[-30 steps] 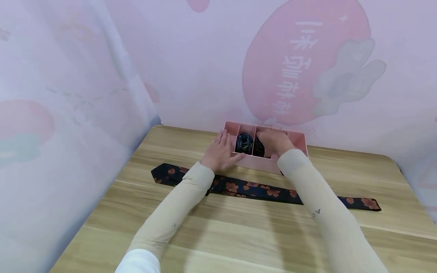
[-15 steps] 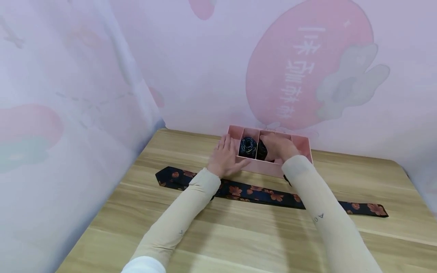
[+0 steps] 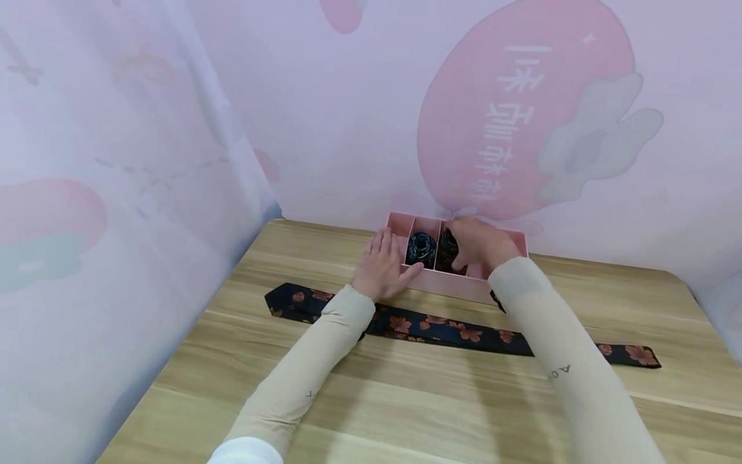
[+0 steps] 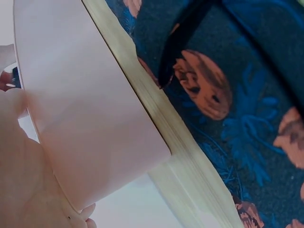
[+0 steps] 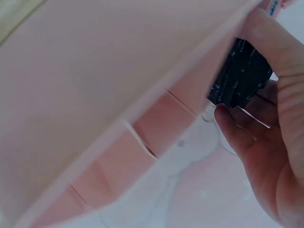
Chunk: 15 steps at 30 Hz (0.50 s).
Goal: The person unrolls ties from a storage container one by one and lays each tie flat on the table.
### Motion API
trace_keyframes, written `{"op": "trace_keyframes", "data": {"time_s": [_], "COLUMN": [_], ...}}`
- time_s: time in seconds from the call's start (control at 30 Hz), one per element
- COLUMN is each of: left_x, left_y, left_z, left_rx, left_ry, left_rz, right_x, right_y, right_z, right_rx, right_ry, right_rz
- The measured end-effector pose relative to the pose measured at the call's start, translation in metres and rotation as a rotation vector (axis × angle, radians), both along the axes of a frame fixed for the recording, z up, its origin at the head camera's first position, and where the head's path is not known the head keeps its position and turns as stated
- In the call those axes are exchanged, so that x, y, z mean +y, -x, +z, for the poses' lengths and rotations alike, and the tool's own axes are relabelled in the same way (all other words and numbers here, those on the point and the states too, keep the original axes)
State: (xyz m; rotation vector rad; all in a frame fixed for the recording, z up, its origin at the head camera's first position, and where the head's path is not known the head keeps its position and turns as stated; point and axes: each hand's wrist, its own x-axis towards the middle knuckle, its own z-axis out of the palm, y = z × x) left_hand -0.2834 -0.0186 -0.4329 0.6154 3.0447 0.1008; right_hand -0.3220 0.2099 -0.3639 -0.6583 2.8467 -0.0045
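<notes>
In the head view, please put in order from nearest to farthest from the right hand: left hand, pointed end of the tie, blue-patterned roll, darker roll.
1. Darker roll, held by the right hand
2. Blue-patterned roll, one compartment left
3. Left hand, at the box's left end
4. Pointed end of the tie, farthest left

Backdrop (image 3: pixel 342 142): column of white Chinese-style characters (image 3: pixel 500 125) stands on the pink oval (image 3: pixel 452 116); wording not surely legible. Right sleeve (image 3: pixel 570 351): small dark triangle (image 3: pixel 565 368), rounded mark (image 3: pixel 554 374). Left sleeve (image 3: pixel 304 364): small angle-shaped mark (image 3: pixel 308 394).
</notes>
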Motion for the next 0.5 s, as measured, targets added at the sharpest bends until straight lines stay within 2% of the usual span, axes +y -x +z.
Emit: {"op": "trace_keyframes", "data": {"time_s": [0.13, 0.3, 0.5], "left_x": [0.002, -0.001, -0.018], "left_y": [0.004, 0.010, 0.020], "left_z": [-0.002, -0.003, 0.000], "left_rx": [-0.011, -0.017, -0.023], "left_ry": [-0.002, -0.003, -0.025], "left_rz": [-0.006, -0.018, -0.019], "right_x": [0.000, -0.004, -0.012], "right_y": [-0.006, -0.015, -0.025], "right_z": [0.016, 0.046, 0.076], "right_rx": [0.041, 0.058, 0.053], "right_ry": [-0.005, 0.010, 0.031], "right_rz": [-0.011, -0.022, 0.054]}}
